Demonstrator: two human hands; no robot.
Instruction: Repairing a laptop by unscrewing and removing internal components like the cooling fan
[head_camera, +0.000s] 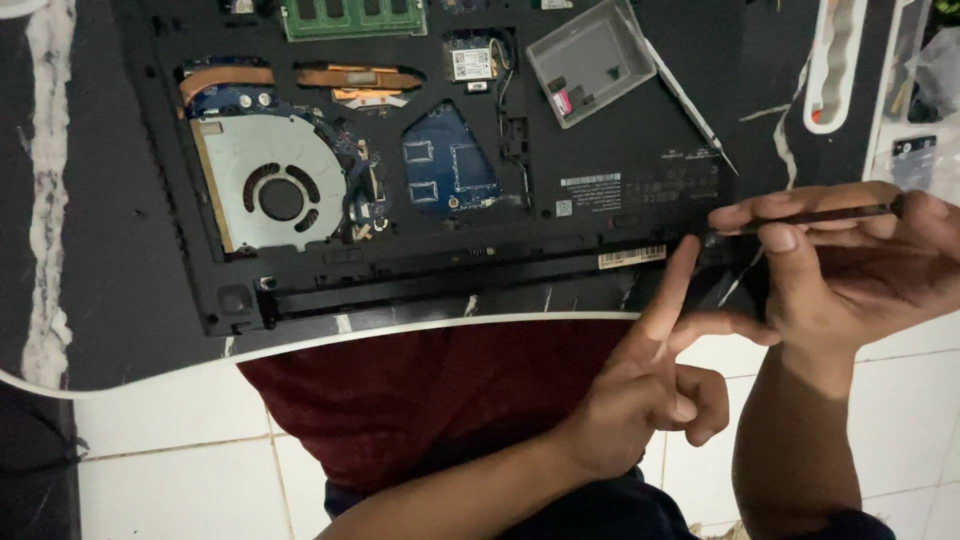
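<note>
Laptop (420, 170), flipped belly-up with its bottom cover off, lies on a dark marble-patterned table (100, 250) with a white edge; everything else I place from it. Its near edge runs just along the table's rim, above the person's dark red lap.

At the laptop's near right corner, the left hand (650, 385) comes up from below with the index finger stretched straight, its tip touching the laptop's edge beside a pale sticker (632, 257); the other fingers are curled into the palm, holding nothing. Just right of that corner, the right hand (850, 260) pinches a thin dark tool (820, 215), probably a screwdriver, between thumb and fingers, the shaft lying nearly level and pointing toward the laptop's corner. I cannot tell whether its tip touches the case.

Inside the laptop, a pale grey fan (270, 180) sits at its left, copper heat pipes (300, 80) above that, a blue board (445, 165) near the middle and green memory sticks (350, 15) at the far edge. On its right part rests a small clear plastic tray (590, 60) holding small bits, with a slim white stick (690, 105) beside it. Beyond the laptop's right side lies a white holder (835, 65).
</note>
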